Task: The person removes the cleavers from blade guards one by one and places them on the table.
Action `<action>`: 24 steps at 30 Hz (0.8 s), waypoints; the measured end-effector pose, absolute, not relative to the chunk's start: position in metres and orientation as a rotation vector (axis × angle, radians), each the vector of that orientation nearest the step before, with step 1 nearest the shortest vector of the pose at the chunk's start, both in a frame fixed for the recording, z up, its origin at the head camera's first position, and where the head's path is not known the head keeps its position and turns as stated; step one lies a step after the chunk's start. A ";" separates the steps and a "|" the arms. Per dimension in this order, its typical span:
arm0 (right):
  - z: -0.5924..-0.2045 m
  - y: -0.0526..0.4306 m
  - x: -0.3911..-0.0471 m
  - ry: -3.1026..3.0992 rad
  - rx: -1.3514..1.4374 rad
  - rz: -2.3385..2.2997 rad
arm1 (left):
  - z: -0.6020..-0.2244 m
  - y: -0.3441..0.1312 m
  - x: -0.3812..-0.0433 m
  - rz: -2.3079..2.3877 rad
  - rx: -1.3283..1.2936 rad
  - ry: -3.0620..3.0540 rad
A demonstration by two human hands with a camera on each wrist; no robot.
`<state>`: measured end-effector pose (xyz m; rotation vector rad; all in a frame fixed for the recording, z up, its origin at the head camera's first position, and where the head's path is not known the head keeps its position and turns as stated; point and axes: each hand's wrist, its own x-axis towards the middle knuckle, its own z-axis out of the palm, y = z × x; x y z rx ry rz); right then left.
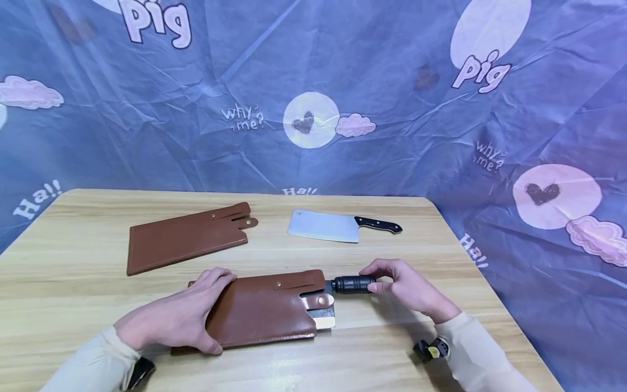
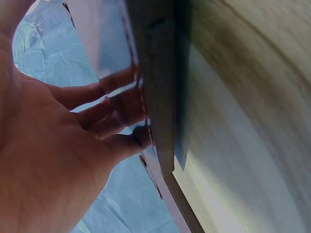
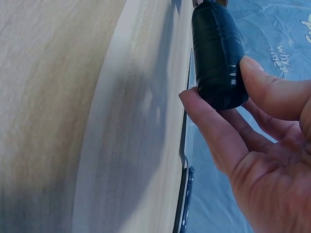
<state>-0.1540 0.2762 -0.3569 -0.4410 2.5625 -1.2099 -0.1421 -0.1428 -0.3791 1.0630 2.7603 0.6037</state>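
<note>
A brown leather cleaver sheath lies at the front of the table. Most of a cleaver's blade is hidden inside it; a strip shows at the right end, beneath the strap with its snap. My left hand grips the sheath across its left part, thumb at the near edge and fingers over the far side. In the left wrist view, its fingers meet the glossy leather. My right hand holds the end of the black ridged handle, and the right wrist view shows thumb and fingers around the butt.
Farther back on the left lies a second brown leather sheath, flat, its strap pointing right. Another cleaver with a black riveted handle lies at the back right. A blue printed cloth hangs behind the wooden table.
</note>
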 end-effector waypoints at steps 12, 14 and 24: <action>-0.356 0.279 -0.157 2.576 -0.467 -1.199 | -0.379 -0.142 -0.140 0.614 1.061 2.757; -0.355 0.279 -0.157 2.573 -0.466 -1.201 | -0.378 -0.142 -0.140 0.618 1.062 2.752; -0.353 0.279 -0.156 2.596 -0.430 -1.205 | -0.378 -0.144 -0.140 0.629 1.021 2.766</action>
